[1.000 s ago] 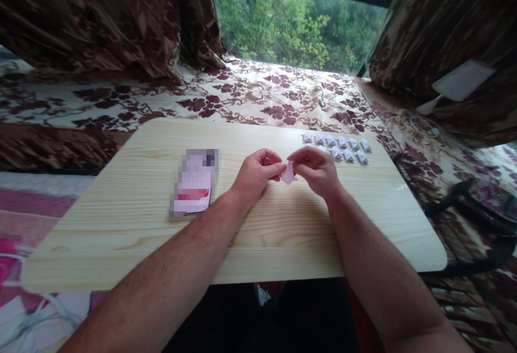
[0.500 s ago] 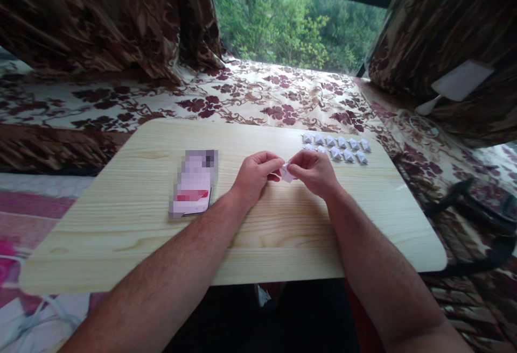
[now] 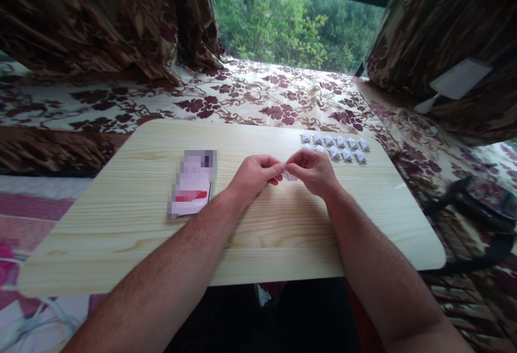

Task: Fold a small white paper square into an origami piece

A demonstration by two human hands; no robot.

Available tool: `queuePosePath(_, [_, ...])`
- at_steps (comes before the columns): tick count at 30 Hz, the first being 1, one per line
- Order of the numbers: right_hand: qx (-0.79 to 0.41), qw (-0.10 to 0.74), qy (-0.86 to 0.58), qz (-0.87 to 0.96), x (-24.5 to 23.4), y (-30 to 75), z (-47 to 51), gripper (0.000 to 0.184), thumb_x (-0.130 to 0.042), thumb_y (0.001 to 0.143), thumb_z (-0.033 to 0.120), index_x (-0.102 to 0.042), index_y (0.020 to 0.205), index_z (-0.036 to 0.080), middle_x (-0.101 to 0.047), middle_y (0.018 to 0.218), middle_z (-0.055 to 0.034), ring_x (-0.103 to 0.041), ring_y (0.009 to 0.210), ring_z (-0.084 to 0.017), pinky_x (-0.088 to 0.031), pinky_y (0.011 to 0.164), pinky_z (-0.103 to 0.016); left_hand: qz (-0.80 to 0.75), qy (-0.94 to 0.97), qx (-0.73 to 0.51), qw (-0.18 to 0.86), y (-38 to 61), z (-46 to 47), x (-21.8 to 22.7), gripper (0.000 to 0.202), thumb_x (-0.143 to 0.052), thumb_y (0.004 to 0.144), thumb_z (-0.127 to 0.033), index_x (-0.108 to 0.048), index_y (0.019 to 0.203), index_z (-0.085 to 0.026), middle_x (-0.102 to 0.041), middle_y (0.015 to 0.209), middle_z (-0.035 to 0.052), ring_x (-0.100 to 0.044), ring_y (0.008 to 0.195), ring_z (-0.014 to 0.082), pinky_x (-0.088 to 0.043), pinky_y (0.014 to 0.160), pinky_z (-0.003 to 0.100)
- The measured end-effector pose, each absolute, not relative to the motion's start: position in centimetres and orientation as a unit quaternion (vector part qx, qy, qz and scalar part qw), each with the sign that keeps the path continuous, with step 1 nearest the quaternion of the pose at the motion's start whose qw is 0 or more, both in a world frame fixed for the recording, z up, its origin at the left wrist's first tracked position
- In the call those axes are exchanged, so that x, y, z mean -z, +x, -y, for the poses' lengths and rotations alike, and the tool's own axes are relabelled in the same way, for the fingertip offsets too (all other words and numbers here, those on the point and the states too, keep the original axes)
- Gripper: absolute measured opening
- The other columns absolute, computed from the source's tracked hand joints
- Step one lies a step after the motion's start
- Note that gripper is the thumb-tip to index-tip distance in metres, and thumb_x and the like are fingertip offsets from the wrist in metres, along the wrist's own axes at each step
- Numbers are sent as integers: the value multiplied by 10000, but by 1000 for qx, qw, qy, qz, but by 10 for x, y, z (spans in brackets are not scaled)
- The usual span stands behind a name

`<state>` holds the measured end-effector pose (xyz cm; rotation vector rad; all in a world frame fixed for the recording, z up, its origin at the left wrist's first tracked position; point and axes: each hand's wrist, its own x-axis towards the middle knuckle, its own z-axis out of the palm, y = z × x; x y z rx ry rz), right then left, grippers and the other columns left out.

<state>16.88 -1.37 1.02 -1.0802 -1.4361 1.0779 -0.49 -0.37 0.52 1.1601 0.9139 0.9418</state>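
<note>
A small piece of folded white paper (image 3: 290,176) is pinched between my two hands, above the middle of the wooden table. My left hand (image 3: 257,174) is closed, its thumb and forefinger on the paper's left side. From the right, my right hand (image 3: 314,171) grips the same paper, also in a pinch. The fingers cover most of the paper, so its exact shape is hidden. Just beyond my right hand, several small folded paper pieces (image 3: 340,142) lie in two rows; part of the nearer row is behind the hand.
A phone (image 3: 194,178), blurred by pixelation, lies left of my hands on the pale wooden table (image 3: 121,234). Floral cloth (image 3: 278,94) covers the ledge behind, below a window. A white lamp (image 3: 460,78) stands at the right, and a dark chair (image 3: 476,218) is beside the table.
My left thumb and fingers have closed in toward my right fingertips, so the two hands nearly meet. Less of the paper shows now. The rows of folded pieces and the phone have stayed put.
</note>
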Motion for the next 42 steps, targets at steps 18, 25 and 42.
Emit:
queuePosePath(18, [-441,497,-455,592,-12,167,15,105,-721,728,255,-687,714,156,-663,615,1,-554,541,-110,-425,516,-246,-429,548,-464,547,1,9,-6,286,-815,699,-386,-672,644,-145,-634,577,21,-526,539,108,-394,552,248])
queuePosePath(25, [-437,501,-452,594,-12,167,15,80,-700,737,223,-687,714,147,-657,609,0,-545,534,-104,-414,517,-242,-441,558,-465,527,2,11,-7,257,-791,721,-357,-662,653,-146,-636,587,14,-529,546,108,-398,556,243])
queuePosePath(42, [-415,550,-471,551,-12,166,12,149,-722,747,312,-658,734,178,-641,646,6,-555,571,-117,-449,541,-252,-397,537,-470,578,3,11,-8,225,-781,699,-325,-687,803,-149,-685,709,23,-599,620,125,-475,595,249])
